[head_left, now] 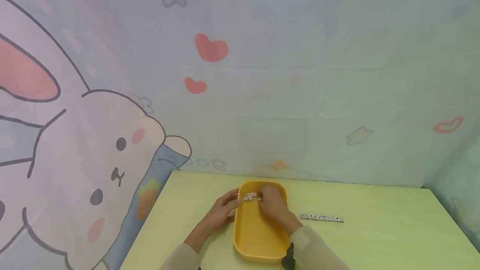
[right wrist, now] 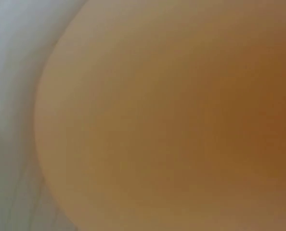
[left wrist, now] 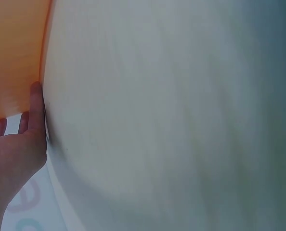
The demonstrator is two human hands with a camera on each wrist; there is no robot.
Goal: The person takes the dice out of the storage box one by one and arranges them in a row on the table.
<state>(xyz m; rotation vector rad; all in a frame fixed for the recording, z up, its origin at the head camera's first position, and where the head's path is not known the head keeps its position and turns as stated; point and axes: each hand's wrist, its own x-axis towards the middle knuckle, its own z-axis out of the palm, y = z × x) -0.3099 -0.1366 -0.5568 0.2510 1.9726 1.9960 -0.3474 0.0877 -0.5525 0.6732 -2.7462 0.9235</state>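
Note:
A yellow tray (head_left: pixel 258 236) holds a small cluster of white dice (head_left: pixel 249 197) near its far left corner. My left hand (head_left: pixel 219 213) lies along the tray's left side, its thumb at the rim; the left wrist view shows its extended fingers (left wrist: pixel 36 108) against the outer wall of the tray (left wrist: pixel 18 53). Inside the tray, my right hand (head_left: pixel 273 203) has curled fingers, pinching a small white die (head_left: pixel 260 198) just right of the cluster. The right wrist view shows only a blurred tray surface (right wrist: pixel 157 120), with no hand visible.
A straight row of white dice (head_left: pixel 321 218) with coloured pips lies on the light green table (head_left: pixel 378 228), to the right of the tray. Behind the table hangs a pale cloth (head_left: pixel 300 95) printed with a rabbit, hearts and stars.

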